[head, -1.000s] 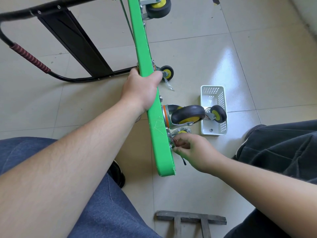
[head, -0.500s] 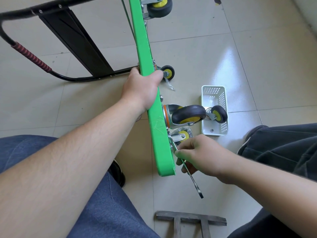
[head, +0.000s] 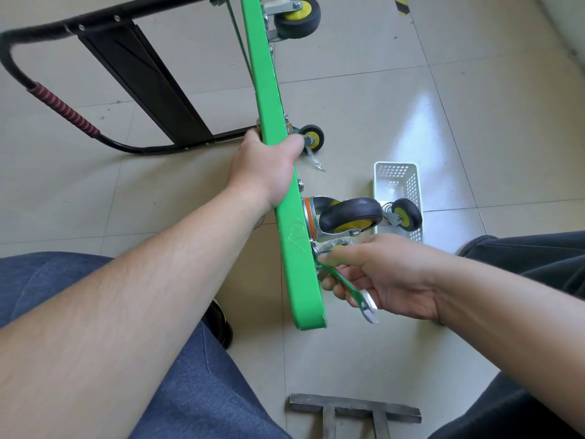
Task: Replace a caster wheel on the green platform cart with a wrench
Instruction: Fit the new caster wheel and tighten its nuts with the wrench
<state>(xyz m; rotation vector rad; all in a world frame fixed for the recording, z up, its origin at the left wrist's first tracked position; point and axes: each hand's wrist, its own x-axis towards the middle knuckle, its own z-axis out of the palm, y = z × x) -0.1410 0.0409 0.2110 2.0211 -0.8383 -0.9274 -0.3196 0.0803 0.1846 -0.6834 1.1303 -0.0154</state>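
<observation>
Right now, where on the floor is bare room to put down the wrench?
Bare tile lies right of the white basket and beyond it. Another bare patch lies between the green deck end and the grey T-shaped piece. It is crowded around the near caster, where the right hand holds the wrench.

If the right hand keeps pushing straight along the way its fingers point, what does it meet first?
Most likely the underside of the green platform cart deck: the right hand, gripping the silver wrench, points left, fingertips almost there. Depth is uncertain.
</observation>
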